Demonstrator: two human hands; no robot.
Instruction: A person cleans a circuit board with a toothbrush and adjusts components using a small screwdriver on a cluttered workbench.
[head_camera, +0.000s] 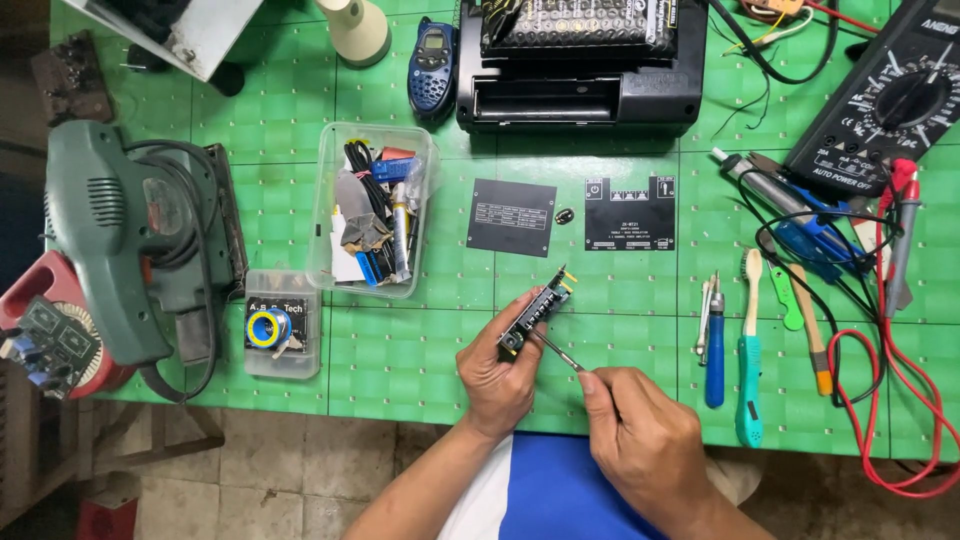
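1. The right hand (640, 440) is nearest the camera, fingers pressed together around a thin metal tool (556, 353), pinching its handle end; the tip reaches up and left to the part held by the other hand.
2. The left hand (500, 370) is just beside it, thumb and fingers pinching a small black circuit module (535, 310) with yellow bits at its upper end. The module is held tilted, above the green mat (420, 350), not resting on it.
3. To the right on the mat lie a blue-handled screwdriver (714, 355), a teal-handled brush (748, 370) and a wooden-handled brush (810, 330), side by side, with red leads (900, 420) looping beyond them.
4. To the left stand a small clear box (283, 325) holding a roll of solder, and above it a larger clear tub (375, 210) full of small parts.
5. Farther left sits a green power sander (130, 250).
6. Past the module, two black flat plates (512, 216) (630, 213) lie on the mat, apart from each other.
7. Farthest away are a black device (580, 80), a blue handset (433, 55) and a multimeter (890, 90) at the right corner.
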